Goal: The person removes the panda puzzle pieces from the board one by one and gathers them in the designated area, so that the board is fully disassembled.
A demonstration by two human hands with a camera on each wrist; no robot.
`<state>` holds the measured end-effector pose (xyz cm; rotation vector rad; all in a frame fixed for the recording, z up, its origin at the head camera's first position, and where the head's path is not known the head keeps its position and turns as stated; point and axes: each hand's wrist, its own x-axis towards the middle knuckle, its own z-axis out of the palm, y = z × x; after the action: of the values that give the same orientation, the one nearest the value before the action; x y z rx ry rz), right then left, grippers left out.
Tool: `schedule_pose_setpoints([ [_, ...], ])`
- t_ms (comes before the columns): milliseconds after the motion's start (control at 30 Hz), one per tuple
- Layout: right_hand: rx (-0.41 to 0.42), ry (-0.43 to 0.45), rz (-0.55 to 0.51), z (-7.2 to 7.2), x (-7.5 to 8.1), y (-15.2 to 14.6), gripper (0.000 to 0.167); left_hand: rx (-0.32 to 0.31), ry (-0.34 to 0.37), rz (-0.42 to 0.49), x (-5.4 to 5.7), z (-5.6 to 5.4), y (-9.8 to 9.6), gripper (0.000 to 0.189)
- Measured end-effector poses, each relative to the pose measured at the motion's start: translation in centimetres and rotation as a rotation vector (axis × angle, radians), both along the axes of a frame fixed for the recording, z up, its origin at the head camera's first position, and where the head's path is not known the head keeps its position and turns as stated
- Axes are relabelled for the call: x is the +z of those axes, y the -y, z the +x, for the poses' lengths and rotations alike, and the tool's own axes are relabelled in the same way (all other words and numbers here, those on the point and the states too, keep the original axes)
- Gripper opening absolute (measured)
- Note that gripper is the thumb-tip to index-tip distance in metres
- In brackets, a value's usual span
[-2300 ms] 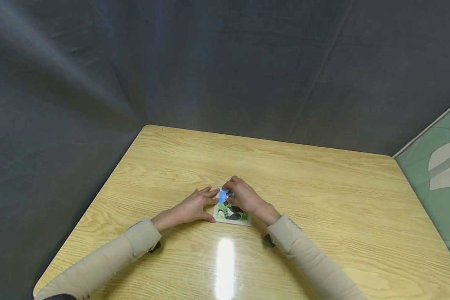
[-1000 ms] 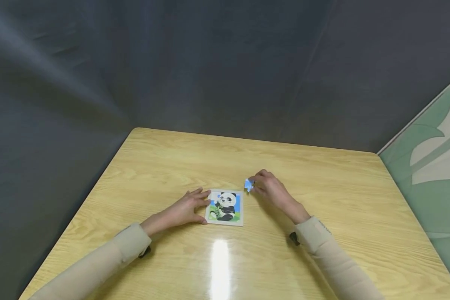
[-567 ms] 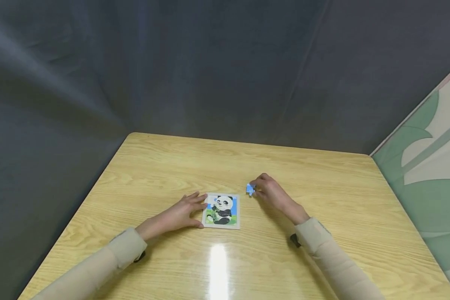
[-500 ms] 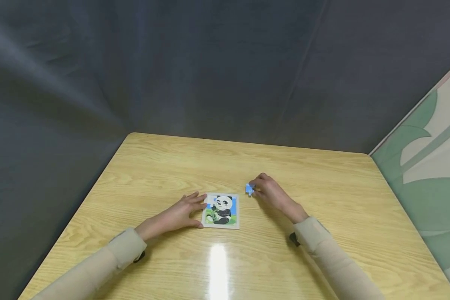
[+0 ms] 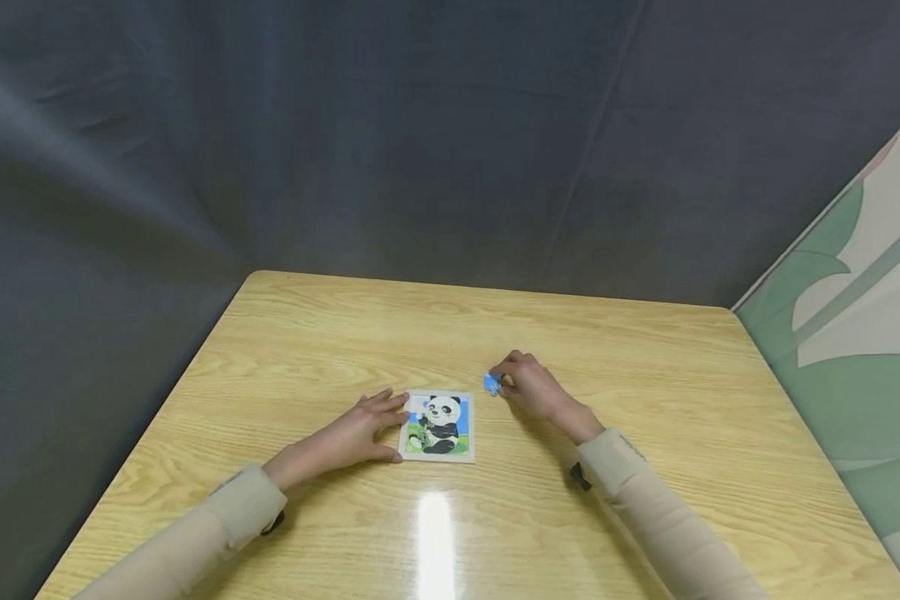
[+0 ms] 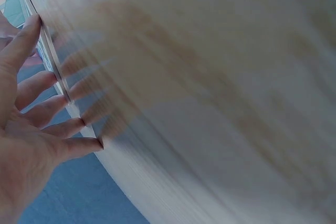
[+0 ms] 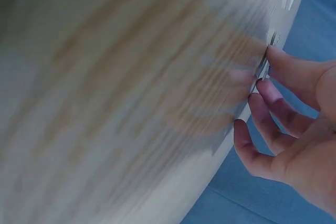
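A square jigsaw puzzle [image 5: 441, 427] showing a panda lies on the table inside a pale frame. Its upper left part is a pale bare patch. My left hand [image 5: 352, 431] rests with fingers spread along the frame's left edge, thumb by the lower left corner. In the left wrist view that hand [image 6: 31, 114] has its fingertips down on the tabletop. Right of the puzzle's upper corner, my right hand [image 5: 536, 389] pinches a small blue puzzle piece [image 5: 492, 384], low over the wood. The right wrist view shows the thumb and fingertips of this hand [image 7: 294, 114] close together around the thin piece.
The wood-grain table [image 5: 330, 325] has rounded far corners and a bright light reflection in front of the puzzle. A dark curtain [image 5: 420, 150] hangs behind and to the left. A green-and-white patterned panel [image 5: 855, 333] stands at the right.
My right hand has moved from over the puzzle out to its right, with the blue piece showing in its fingers, then slightly left. The left hand stays at the frame; the view has shifted.
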<state>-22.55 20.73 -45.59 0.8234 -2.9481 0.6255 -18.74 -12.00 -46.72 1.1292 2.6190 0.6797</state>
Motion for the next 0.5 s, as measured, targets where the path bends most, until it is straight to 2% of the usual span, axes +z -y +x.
schedule_pose_setpoints([
  [300,0.000,0.025,-0.016,-0.17,-0.18,0.00,0.029,0.005,0.012,-0.008,0.23,0.21,0.05,0.067],
  [500,0.008,0.005,-0.024,-0.53,-0.14,-0.08,0.029,0.001,0.017,-0.004,0.42,0.04,0.01,0.068],
])
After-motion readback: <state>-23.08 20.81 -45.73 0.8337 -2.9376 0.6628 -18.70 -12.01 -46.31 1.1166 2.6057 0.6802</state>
